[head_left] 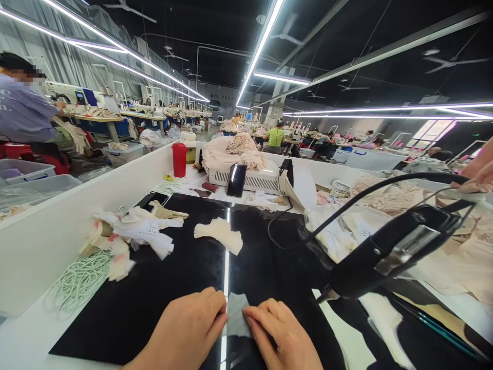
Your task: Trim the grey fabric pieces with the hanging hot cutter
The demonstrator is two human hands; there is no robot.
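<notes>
A small grey piece of fabric lies low over the black work surface, between my two hands. At its left edge, my left hand has its fingers curled and thumb pressed in. My right hand pinches the right edge between thumb and fingers. Part of the grey piece is hidden by the fingertips. Farther up the surface rests a cream fabric piece, apart from both hands. A black corded hand tool stands tilted to the right of my right hand.
At left are white labelled strips and tangled pale green cord. A phone leans against a white vented box, near a red cup. Beige garments pile up at right. A co-worker sits at far left.
</notes>
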